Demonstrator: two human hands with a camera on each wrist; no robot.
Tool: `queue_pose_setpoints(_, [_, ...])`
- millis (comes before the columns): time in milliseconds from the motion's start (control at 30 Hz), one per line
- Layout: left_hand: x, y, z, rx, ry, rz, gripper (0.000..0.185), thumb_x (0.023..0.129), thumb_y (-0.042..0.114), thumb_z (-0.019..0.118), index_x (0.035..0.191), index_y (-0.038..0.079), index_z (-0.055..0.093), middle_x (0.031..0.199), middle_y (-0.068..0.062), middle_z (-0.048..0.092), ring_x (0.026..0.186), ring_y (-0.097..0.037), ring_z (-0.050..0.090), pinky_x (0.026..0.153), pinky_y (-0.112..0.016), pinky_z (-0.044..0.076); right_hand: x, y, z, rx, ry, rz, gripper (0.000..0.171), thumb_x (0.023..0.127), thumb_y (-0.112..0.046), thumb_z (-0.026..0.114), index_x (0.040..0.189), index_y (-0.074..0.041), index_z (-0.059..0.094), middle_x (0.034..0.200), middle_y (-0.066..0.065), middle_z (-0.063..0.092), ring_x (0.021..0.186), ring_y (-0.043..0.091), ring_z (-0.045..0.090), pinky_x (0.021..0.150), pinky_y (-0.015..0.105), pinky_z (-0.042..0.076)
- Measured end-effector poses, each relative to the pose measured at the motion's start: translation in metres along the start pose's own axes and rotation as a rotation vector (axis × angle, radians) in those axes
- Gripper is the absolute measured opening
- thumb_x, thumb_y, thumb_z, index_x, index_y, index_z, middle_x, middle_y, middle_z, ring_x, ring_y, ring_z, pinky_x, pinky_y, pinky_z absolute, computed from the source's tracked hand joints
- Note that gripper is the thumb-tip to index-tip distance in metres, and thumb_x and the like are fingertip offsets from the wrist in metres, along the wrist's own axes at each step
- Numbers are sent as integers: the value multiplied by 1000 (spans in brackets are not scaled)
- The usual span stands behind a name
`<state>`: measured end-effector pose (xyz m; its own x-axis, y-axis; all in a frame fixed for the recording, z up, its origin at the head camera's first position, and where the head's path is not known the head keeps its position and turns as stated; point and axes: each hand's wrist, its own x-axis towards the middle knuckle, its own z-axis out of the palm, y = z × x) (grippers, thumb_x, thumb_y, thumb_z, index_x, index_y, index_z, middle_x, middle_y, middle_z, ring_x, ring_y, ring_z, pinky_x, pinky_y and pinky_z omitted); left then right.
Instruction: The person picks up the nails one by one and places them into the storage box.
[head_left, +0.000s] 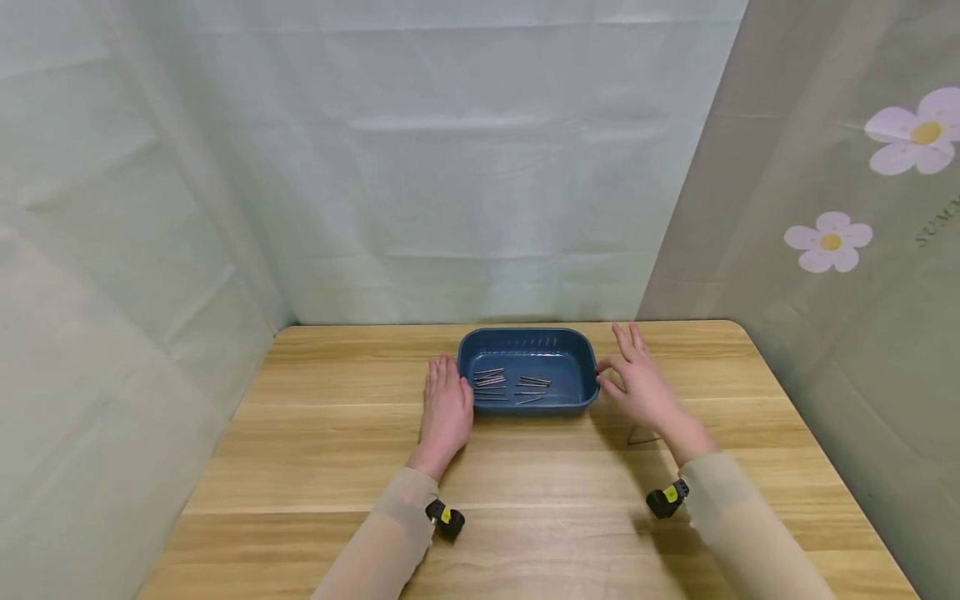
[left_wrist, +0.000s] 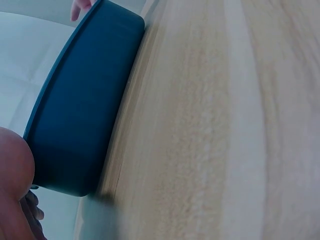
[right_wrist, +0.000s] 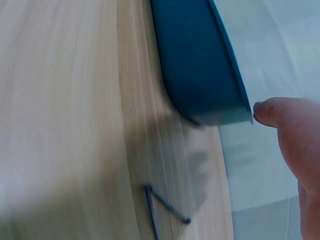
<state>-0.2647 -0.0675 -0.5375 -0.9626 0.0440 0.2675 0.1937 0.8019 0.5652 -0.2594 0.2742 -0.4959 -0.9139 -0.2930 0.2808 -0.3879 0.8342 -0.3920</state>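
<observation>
A blue rectangular tray [head_left: 528, 410] stands near the table's far edge, with several thin metal nails [head_left: 491, 379] lying in its left and middle parts. Along the tray's left end, my left hand [head_left: 446, 408] lies with its fingers straight and together; its thumb [left_wrist: 15, 162] is right by the rim. At the opposite end, my right hand [head_left: 641, 387] pinches the rim with bent thumb and index finger, while other fingers extend outward. The right wrist view shows that thumb [right_wrist: 272, 112] at the rim's corner.
Thin dark nails [right_wrist: 167, 205] lie at an angle on the wooden table [head_left: 540, 533], partly under my right hand. Pale cloth [head_left: 465, 167] hangs behind the table and at both sides. A camera [head_left: 446, 521] is strapped to each wrist.
</observation>
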Motion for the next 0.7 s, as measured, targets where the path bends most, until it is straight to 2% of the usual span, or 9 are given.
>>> queue_pose_setpoints(167, [0,0,1,-3,3,-2,53,113,14,45,154,-19,39,164,-35,35,157,-51,24,126,-62,23,-16,11,-6,19,22,16,7,102,-15,73,105,-8,74,172,30,23,162,48,3,123,72,18])
queue_pose_setpoints(333, [-1,1,0,-7,4,0,52,112,13,45,153,-19,39,164,-35,35,157,-51,24,126,-62,23,-34,19,-12,16,10,-8,5,100,-14,77,100,-12,74,171,30,25,161,50,6,120,75,22])
queue_pose_setpoints(533, [-1,2,-1,-8,-6,-9,53,113,13,44,155,-18,38,165,-34,34,158,-50,23,127,-61,22,-59,35,-19,-2,-69,-53,11,93,-13,84,91,-18,75,169,32,28,160,52,7,120,74,22])
queue_pose_setpoints(700, [0,1,-1,-2,-1,-2,53,112,13,45,154,-19,39,164,-35,36,157,-51,24,127,-61,23,-77,46,-21,-16,-119,-87,15,87,-15,90,90,-22,77,167,34,31,159,54,10,121,74,20])
